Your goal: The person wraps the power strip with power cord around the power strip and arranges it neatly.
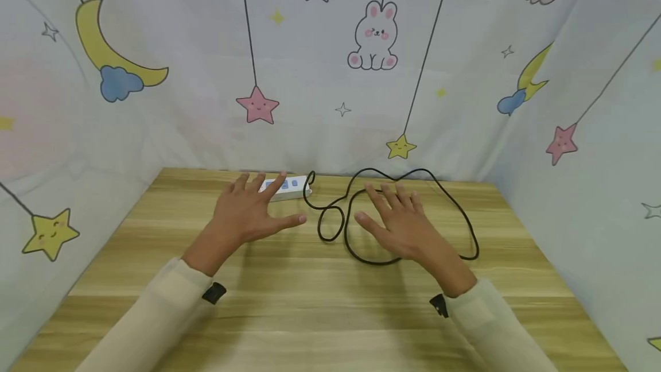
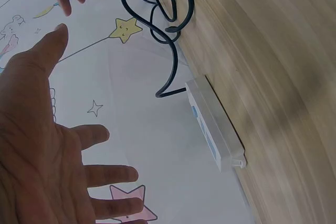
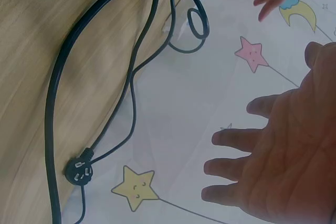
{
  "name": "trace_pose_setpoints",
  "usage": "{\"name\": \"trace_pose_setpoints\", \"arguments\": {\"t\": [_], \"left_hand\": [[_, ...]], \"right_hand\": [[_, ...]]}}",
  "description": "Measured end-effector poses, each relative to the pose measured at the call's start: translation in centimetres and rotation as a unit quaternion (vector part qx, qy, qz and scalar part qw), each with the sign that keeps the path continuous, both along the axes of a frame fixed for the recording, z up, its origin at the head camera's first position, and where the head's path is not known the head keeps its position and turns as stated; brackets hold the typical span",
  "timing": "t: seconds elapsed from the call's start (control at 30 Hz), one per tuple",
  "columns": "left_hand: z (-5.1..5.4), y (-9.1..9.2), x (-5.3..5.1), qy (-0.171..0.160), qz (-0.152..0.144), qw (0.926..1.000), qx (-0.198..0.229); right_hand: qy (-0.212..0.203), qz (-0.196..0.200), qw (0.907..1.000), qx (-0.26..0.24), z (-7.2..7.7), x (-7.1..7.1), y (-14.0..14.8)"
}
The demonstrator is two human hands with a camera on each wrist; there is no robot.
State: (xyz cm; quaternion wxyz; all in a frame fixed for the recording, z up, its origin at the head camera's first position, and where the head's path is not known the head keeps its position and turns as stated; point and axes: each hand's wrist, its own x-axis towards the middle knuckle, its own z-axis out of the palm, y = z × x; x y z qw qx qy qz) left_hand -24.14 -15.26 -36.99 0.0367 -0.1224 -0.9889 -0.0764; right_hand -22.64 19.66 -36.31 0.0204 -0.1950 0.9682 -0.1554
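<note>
A white power strip [image 1: 291, 189] with blue sockets lies at the table's back edge, partly hidden in the head view by my left hand [image 1: 245, 211]. That hand hovers with fingers spread, holding nothing. From the strip's right end a black cable [image 1: 379, 262] runs in loose loops across the back of the table. My right hand [image 1: 403, 223] is held above these loops, fingers spread and touching nothing. In the right wrist view the cable's black plug [image 3: 79, 170] shows its prongs. The left wrist view shows the strip [image 2: 215, 124] beside the left palm [image 2: 39, 150].
The wooden table [image 1: 320, 314] reaches toward the body. A pale cloth [image 1: 320, 62] printed with stars, moons and a rabbit hangs behind it and along both sides. Dark bands [image 1: 214, 292] show under the sleeve cuffs.
</note>
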Motion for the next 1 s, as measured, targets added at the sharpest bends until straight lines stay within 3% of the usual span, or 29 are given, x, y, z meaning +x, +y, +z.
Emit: {"name": "trace_pose_setpoints", "arguments": {"t": [0.67,1.0], "left_hand": [[-2.6,-0.3,-2.4,-0.005,-0.004,0.9997,-0.025],[-3.0,-0.1,-3.6,-0.017,-0.001,0.9995,-0.027]], "right_hand": [[-0.021,0.013,0.9996,0.012,-1.1,-1.2,-2.1],[-0.017,0.012,0.9992,0.034,-1.7,-1.6,-3.1]]}}
